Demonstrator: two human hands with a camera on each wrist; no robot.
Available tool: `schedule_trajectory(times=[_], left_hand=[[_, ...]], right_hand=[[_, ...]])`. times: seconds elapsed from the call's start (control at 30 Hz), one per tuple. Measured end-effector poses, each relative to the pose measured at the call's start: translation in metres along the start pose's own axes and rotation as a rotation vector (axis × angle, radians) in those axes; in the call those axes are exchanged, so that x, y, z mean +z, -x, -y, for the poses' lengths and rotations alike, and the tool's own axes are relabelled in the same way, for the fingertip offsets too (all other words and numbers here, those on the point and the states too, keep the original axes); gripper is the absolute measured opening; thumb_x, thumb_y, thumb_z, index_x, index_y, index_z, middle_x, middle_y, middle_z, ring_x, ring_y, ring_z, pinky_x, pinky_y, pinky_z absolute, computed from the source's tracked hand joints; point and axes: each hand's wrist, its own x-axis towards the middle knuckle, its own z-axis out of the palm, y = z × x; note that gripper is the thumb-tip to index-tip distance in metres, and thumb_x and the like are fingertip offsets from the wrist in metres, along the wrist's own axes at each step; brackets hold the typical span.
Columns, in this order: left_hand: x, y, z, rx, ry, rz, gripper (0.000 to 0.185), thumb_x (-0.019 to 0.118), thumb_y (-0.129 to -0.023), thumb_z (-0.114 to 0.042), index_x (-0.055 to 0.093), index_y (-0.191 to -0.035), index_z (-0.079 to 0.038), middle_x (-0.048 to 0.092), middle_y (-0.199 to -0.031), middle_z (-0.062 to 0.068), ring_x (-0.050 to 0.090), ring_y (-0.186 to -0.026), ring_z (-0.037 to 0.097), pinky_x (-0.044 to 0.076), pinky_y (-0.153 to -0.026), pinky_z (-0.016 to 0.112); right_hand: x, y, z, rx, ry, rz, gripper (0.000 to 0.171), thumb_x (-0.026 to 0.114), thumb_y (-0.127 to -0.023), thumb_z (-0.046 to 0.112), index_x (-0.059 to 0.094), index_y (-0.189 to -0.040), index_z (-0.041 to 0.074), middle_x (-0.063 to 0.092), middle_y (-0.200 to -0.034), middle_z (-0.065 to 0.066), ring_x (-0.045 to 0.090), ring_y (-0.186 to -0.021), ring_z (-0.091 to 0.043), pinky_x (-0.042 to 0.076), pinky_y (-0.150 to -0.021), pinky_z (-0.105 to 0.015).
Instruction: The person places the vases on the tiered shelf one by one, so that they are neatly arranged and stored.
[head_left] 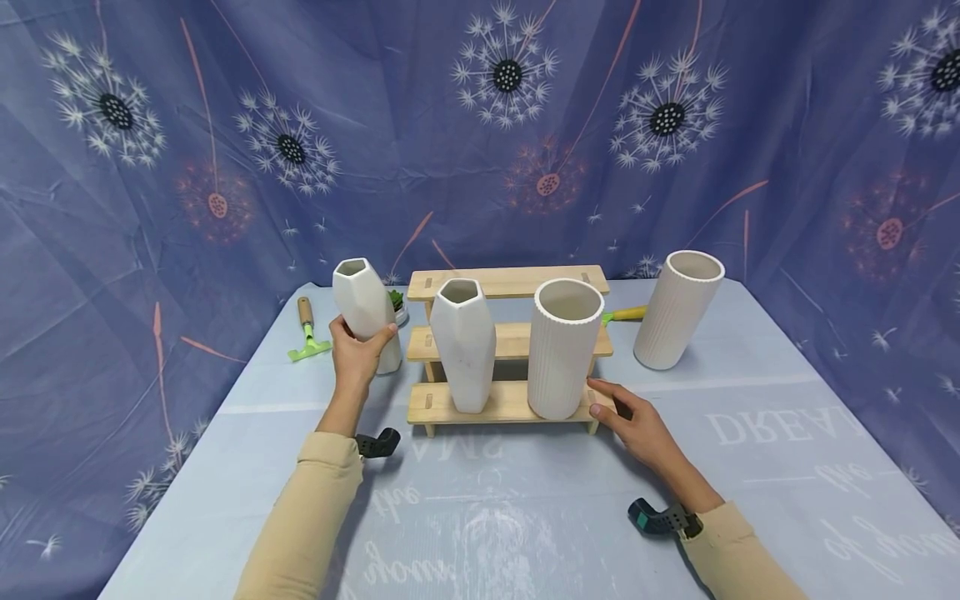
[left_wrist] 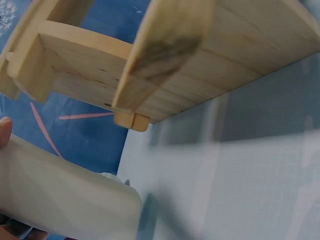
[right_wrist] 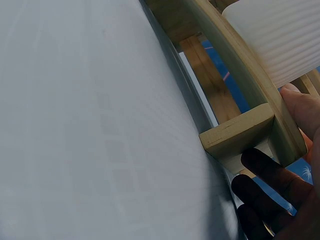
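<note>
My left hand (head_left: 356, 357) grips a white faceted vase (head_left: 364, 302) from the side, left of a three-tier wooden stand (head_left: 510, 340). In the left wrist view the vase (left_wrist: 70, 192) slants across the lower left, apart from the stand (left_wrist: 220, 60). My right hand (head_left: 633, 421) holds the right end of the stand's lowest shelf. The right wrist view puts its thumb (right_wrist: 300, 105) against the shelf board, with the fingers (right_wrist: 272, 177) bent around the end near a leg. On that shelf stand another faceted vase (head_left: 465, 346) and a ribbed cylindrical vase (head_left: 564, 350), both upright.
A second ribbed vase (head_left: 677, 310) stands at the back right, beside a yellow-handled tool (head_left: 628, 314) partly hidden behind the stand. At the back left lie a green hand rake (head_left: 307, 333) and a small potted plant (head_left: 398, 307). A patterned blue curtain (head_left: 420, 150) hangs behind.
</note>
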Motion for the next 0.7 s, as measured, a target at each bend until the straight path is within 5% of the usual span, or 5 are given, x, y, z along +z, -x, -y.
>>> schedule_trajectory(times=[0.7], left_hand=[[-0.028, 0.018, -0.047, 0.073, 0.075, 0.037, 0.084, 0.077, -0.077, -0.030, 0.028, -0.142, -0.015, 0.041, -0.138, 0.012, 0.043, -0.124, 0.026, 0.036, -0.105, 0.049]], right_hand=[[0.001, 0.000, 0.000, 0.006, 0.006, -0.005, 0.047, 0.060, -0.092, 0.033, 0.051, -0.136, 0.017, 0.048, -0.143, -0.007, 0.040, -0.133, -0.031, 0.032, -0.090, 0.000]])
